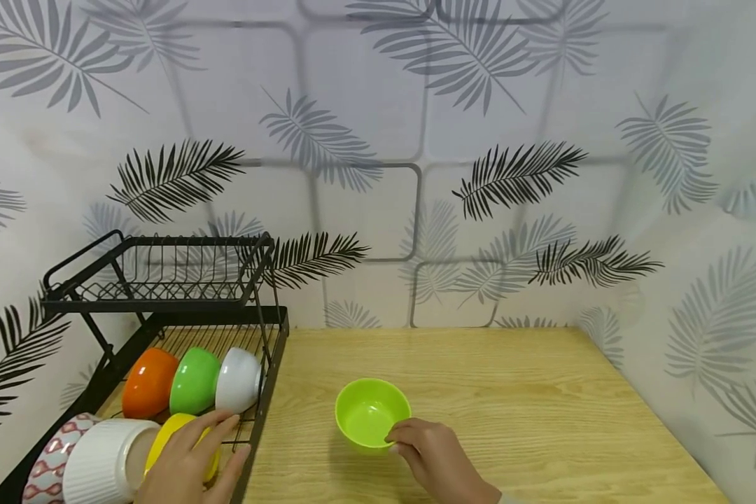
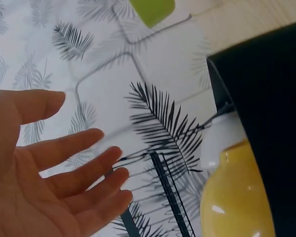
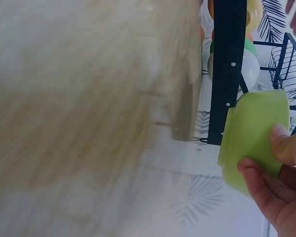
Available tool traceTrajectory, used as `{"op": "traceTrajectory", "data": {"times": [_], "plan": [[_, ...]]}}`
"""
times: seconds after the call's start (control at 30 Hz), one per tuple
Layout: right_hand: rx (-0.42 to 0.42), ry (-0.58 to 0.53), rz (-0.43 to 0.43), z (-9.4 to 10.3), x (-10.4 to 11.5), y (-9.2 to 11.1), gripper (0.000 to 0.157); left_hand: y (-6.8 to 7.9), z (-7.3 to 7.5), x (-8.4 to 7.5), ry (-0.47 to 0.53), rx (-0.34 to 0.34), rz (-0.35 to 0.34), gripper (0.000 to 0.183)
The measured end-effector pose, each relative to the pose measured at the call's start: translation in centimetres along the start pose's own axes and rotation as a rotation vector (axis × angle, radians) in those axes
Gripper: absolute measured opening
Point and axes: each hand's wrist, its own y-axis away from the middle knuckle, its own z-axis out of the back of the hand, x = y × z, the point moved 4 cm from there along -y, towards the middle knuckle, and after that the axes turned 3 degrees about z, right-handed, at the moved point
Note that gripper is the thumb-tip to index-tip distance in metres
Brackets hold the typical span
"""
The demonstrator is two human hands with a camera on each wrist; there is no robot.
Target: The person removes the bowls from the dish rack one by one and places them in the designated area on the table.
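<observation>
My right hand [image 1: 437, 455] pinches the near right rim of a lime-green bowl [image 1: 368, 409], whose hollow faces up in the head view. In the right wrist view, thumb and fingers grip the bowl [image 3: 256, 133] at its edge. Over the dish rack's front right part is my left hand [image 1: 185, 462], partly covering a yellow bowl [image 1: 166, 437]. Seen from the left wrist, that hand [image 2: 54, 173] has its fingers spread with nothing between them, apart from the yellow bowl [image 2: 237, 197]. Beside the yellow bowl stand a white ribbed bowl [image 1: 94, 462] and a red-patterned bowl [image 1: 53, 458], both on edge.
A black two-tier dish rack [image 1: 267, 392] occupies the left of the wooden table [image 1: 510, 399]. Orange [image 1: 146, 385], green [image 1: 194, 381] and white [image 1: 234, 381] bowls stand on edge in its lower tier. Leaf-patterned sheeting [image 1: 378, 210] hangs behind and at the sides.
</observation>
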Motion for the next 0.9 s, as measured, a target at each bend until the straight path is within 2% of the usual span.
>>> {"op": "traceTrajectory", "data": {"times": [0.17,0.37,0.57,0.67,0.9], "plan": [[0.067,-0.032,-0.136,-0.9,-0.6,-1.1,0.008,0.2,-0.4,2.7,-0.01,0.185,0.138,0.047],[0.106,-0.022,-0.195,-2.1,-1.4,-2.5,0.008,0.4,-0.9,5.0,-0.08,0.415,0.308,0.066],[0.127,0.001,-0.229,-3.2,-2.0,-3.3,0.01,0.3,-0.8,5.9,-0.109,0.477,0.362,0.071],[0.137,0.011,-0.242,-3.7,-2.3,-3.5,0.009,0.4,-0.8,6.5,-0.116,0.532,0.406,0.076],[0.173,0.017,-0.269,-4.3,-2.5,-3.8,0.01,0.7,-1.0,7.7,-0.122,0.551,0.433,0.079]]}}
